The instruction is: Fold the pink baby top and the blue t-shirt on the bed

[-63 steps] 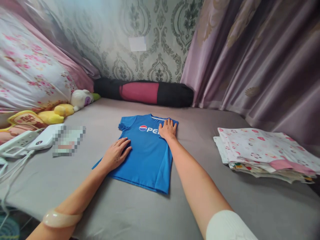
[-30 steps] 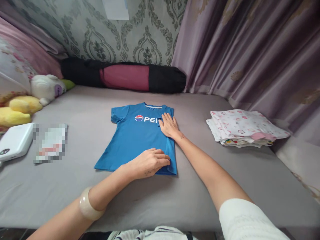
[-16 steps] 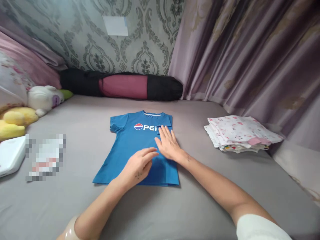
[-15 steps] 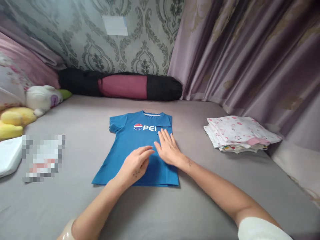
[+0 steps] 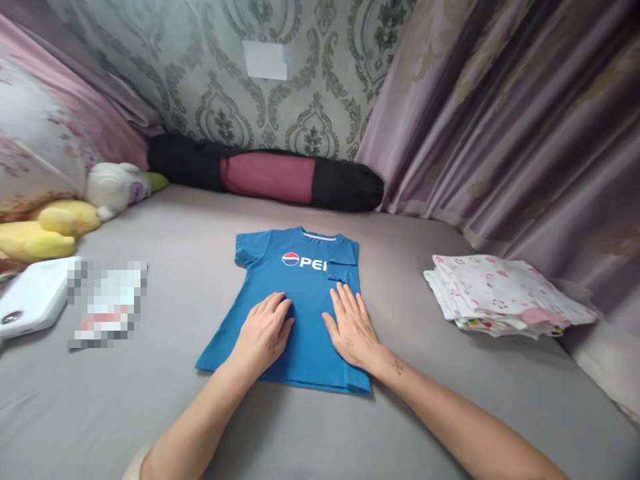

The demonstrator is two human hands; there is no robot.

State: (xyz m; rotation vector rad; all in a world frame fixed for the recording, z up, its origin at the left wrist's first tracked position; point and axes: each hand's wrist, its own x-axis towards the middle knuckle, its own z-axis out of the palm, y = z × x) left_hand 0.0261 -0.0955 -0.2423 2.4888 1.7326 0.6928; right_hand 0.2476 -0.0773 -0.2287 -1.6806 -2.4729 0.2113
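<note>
A blue T-shirt (image 5: 300, 300) lies on the bed, collar away from me. Its right side, sleeve included, is folded in over the front and covers the end of the white lettering beside a round red, white and blue logo. My right hand (image 5: 350, 323) rests on this folded strip, fingers stretched out. On the left part of the shirt lies my left hand (image 5: 266, 327), fingers extended and thumb slightly apart. Neither hand grips anything. The left sleeve (image 5: 253, 248) is spread outward.
A stack of folded printed cloths (image 5: 505, 293) sits at the right near the curtain (image 5: 450, 133). Along the wall lies a long black and maroon bag (image 5: 270, 177). At left are plush toys (image 5: 117, 190), a white device (image 5: 37, 297) and a blurred-out packet (image 5: 110, 303) on the grey sheet (image 5: 165, 400).
My left hand has moved left and come down flat on the shirt. My right hand has slid down the folded strip towards me. The camera view has shifted slightly left.
</note>
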